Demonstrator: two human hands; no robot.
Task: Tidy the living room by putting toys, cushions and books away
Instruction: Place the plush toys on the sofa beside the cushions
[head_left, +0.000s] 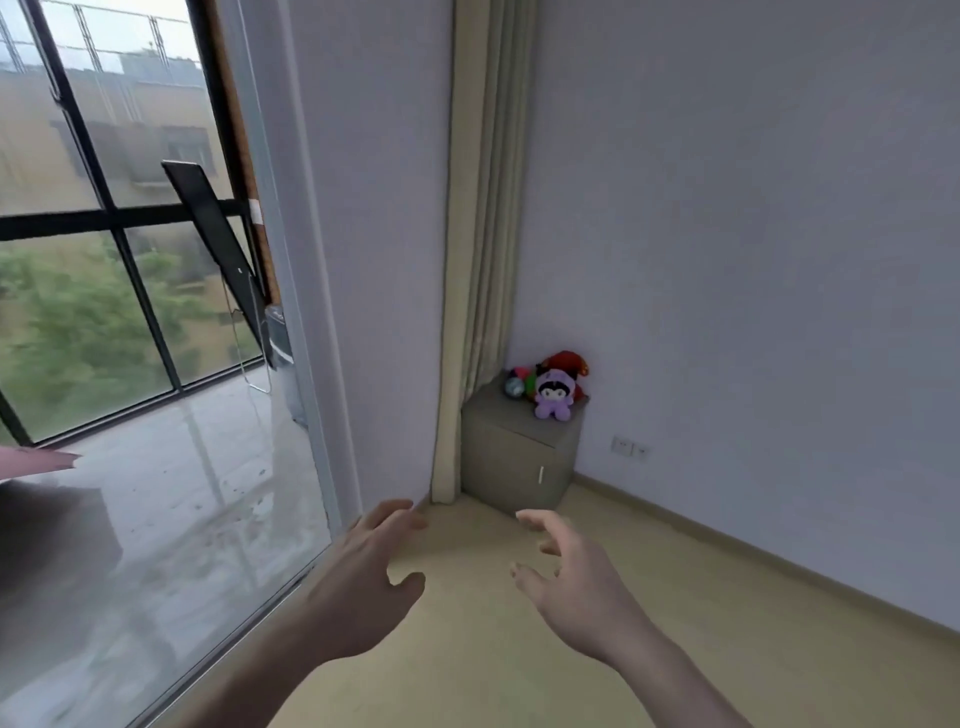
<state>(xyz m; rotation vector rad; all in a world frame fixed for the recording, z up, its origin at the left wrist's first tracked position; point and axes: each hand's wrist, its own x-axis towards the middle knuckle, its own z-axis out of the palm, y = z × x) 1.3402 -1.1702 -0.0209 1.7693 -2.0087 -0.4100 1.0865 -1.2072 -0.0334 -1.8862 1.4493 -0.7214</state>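
I have both hands empty, left hand (363, 577) and right hand (576, 582), each grip spread apart, well short of the purple plush doll (555, 395) on the grey-green cube cabinet (514, 457). I judge I'm between items; next I must close in and grasp it.

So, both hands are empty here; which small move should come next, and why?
Probably step toward the corner cabinet and reach for the purple plush toy. Both the left hand and the right hand are open, hold nothing and hang over bare floor, well short of the cabinet. The toys sit on its top, the purple one nearest the front.
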